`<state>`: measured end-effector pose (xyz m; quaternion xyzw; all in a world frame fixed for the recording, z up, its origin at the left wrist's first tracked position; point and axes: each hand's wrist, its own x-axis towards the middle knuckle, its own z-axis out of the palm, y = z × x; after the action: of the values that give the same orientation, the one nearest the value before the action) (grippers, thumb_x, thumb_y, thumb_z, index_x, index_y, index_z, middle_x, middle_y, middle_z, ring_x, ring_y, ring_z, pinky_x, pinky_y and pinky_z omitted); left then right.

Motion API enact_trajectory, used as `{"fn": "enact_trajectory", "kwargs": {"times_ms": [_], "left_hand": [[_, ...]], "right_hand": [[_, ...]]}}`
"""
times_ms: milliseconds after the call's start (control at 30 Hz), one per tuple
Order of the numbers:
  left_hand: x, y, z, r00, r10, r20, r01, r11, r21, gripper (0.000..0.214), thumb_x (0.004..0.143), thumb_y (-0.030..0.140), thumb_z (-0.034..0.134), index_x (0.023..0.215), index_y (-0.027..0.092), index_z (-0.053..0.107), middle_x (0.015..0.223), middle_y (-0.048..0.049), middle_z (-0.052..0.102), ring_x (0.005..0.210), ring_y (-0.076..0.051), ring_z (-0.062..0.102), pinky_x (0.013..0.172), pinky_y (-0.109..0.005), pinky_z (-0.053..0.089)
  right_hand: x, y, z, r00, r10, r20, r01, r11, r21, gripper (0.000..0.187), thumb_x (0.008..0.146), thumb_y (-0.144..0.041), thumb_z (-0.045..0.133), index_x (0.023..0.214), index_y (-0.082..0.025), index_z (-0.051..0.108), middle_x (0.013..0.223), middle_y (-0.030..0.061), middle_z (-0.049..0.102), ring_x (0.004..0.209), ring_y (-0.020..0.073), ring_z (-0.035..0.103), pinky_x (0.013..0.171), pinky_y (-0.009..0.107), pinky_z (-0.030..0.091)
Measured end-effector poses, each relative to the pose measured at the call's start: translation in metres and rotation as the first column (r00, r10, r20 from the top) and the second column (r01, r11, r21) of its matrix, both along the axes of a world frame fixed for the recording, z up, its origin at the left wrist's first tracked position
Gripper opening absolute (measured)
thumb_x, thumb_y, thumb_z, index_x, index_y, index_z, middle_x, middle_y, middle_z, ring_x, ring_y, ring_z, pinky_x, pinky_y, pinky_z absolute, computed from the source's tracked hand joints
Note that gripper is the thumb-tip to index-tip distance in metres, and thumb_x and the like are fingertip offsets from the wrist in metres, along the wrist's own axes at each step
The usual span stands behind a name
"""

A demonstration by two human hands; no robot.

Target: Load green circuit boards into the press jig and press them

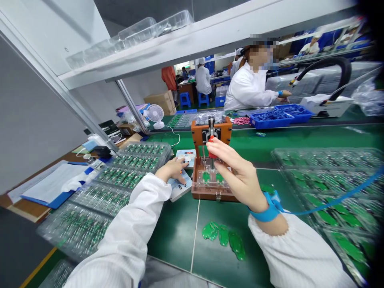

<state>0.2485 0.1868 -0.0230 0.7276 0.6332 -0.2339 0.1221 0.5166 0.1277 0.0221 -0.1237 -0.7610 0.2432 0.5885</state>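
An orange-brown test fixture (223, 132) stands on the green mat, with small green circuit boards (206, 176) under its clear plate. My right hand (240, 176) is closed around the fixture's red-tipped lever (211, 140); a blue wrist strap (265, 212) with a blue cord circles that wrist. Left of the fixture, my left hand (171, 170) rests with fingers curled on a small white meter box (186, 157), one fingertip near an orange button. Several loose green boards (223, 235) lie on the mat in front of me.
Clear trays of green boards are stacked at left (120, 176) and right (324, 176). Papers on a blue folder (48, 188) lie far left. A small white fan (155, 114) and blue bins (280, 115) stand beyond. A person in white (249, 90) works opposite.
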Motion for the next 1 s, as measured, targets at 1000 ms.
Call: {"fn": "enact_trajectory", "kwargs": {"times_ms": [1000], "left_hand": [[-0.027, 0.006, -0.006, 1.0, 0.016, 0.024, -0.013, 0.994, -0.105, 0.14, 0.054, 0.07, 0.086, 0.166, 0.026, 0.014, 0.172, -0.011, -0.009, 0.158, -0.044, -0.002, 0.125, -0.06, 0.019]], "right_hand": [[0.0, 0.0, -0.002, 1.0, 0.001, -0.019, -0.001, 1.0, 0.003, 0.055, 0.1, -0.006, 0.054, 0.142, -0.039, 0.059, 0.147, -0.0053, 0.061, 0.146, 0.0213, 0.048, 0.124, 0.045, 0.043]]}}
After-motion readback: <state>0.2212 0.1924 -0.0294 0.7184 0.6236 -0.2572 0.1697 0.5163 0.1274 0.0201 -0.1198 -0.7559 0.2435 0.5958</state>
